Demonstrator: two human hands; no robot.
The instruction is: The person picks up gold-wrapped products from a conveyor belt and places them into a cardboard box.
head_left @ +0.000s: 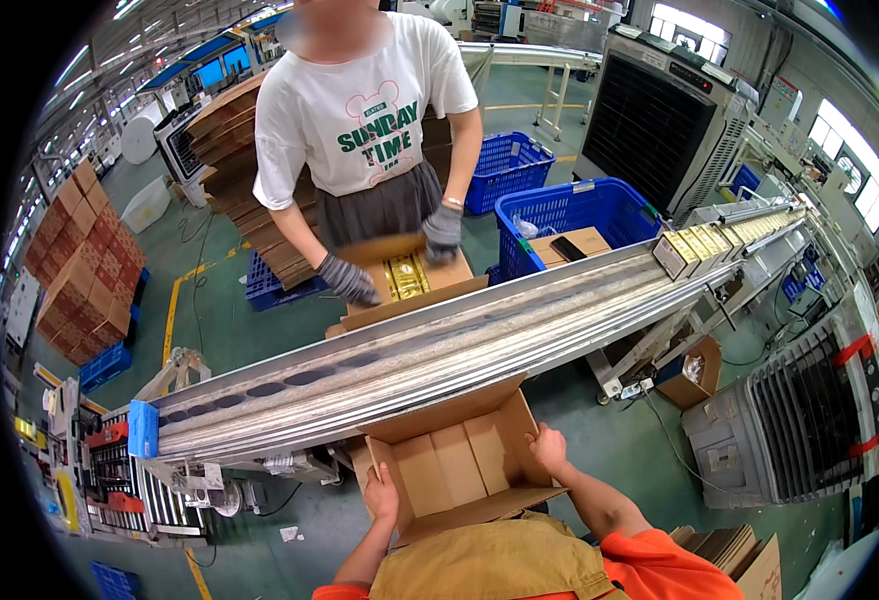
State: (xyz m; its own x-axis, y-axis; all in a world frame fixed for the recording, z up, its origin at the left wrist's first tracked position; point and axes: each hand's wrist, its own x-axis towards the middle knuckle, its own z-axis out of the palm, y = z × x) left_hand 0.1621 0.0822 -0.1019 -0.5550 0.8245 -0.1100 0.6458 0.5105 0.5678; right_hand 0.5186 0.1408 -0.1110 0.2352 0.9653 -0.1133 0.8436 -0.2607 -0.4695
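Note:
An open cardboard box (447,466) is in front of my body, its top flaps spread and its bare brown bottom showing. My left hand (381,493) is closed on the box's left wall, the thumb toward the inside. On the opposite side my right hand (547,447) grips the right wall near its top edge. The box's far flap reaches up to the near edge of a long conveyor (399,376). At the conveyor's right part, a row of small yellow-and-white boxes (697,250) stands side by side.
Across the conveyor, a person in grey gloves (347,279) handles a carton with gold packs (405,276). A blue basket (521,215) holds a carton and a dark flat object. Stacked flat cardboard (724,548) lies at my lower right. A grey slatted machine (779,430) stands to the right.

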